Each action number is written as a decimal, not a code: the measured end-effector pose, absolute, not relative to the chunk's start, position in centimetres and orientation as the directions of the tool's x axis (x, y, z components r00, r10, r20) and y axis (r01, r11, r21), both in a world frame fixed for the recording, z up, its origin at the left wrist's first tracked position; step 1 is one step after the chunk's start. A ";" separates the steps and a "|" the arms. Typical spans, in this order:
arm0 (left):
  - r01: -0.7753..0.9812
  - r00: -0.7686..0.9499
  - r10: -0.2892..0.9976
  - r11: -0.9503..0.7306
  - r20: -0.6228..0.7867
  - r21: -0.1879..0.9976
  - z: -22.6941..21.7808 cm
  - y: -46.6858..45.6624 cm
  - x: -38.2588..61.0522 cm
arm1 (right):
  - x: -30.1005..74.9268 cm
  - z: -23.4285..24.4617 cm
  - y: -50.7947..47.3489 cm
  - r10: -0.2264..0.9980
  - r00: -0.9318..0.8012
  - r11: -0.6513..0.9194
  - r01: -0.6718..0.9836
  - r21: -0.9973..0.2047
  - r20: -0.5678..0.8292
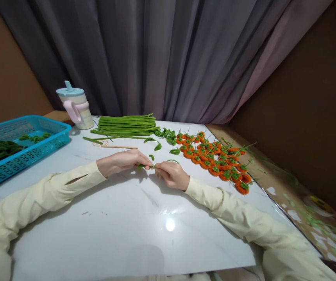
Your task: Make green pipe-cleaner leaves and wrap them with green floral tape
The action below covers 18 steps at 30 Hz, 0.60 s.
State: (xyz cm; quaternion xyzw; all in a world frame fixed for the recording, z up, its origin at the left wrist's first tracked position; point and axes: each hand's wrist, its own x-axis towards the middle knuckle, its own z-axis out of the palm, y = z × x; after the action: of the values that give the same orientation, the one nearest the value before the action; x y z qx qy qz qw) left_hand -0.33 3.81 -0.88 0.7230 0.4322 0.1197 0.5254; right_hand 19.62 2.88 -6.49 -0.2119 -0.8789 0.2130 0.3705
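Note:
Both hands meet near the middle of the white table (121, 226). My left hand (121, 161) pinches one end of a green pipe cleaner (144, 166), fingers closed. My right hand (172, 174) grips the other end, with a green loop curving over its knuckles. Loose green leaf shapes (158, 146) lie just beyond the hands. A pile of orange pipe-cleaner flowers (215, 162) with green centres and stems lies to the right. A bundle of straight green pipe cleaners (125, 125) lies at the back, and a thin wooden stick (119, 147) rests in front of it.
A blue plastic basket (39, 150) holding green pipe cleaners stands at the left edge. A cup (75, 107) with a pale blue lid and pink handle stands behind it. A grey curtain hangs at the back. The table's right edge runs beside the orange flowers.

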 end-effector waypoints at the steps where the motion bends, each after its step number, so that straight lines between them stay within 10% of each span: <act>1: 0.534 0.588 0.773 -0.150 -0.238 0.832 -0.9 3.7 -0.3 | 19.6 -6.5 2.9 0.555 -0.622 0.800 0.216 -0.560 0.552; 6: 0.572 0.701 0.663 -0.742 0.262 0.348 -0.5 2.5 0.0 | 19.4 -5.8 3.1 0.734 -0.579 0.466 0.049 -0.884 0.355; 11: 0.478 0.850 0.419 -0.868 0.321 -0.133 -0.9 2.1 0.1 | 19.5 -5.5 3.6 0.749 -0.625 0.204 -0.099 -0.974 0.221; 18: 0.472 0.846 0.401 -0.870 0.352 -0.143 -1.6 2.4 -0.1 | 19.8 -5.4 4.0 0.710 -0.680 0.138 -0.122 -0.983 0.184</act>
State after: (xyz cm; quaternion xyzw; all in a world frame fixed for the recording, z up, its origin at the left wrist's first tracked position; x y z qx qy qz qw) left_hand -0.11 2.38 -1.56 0.9540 0.2287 0.1576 -0.1129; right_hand 19.85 4.01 -5.40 -0.2174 -0.6755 0.6195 0.3356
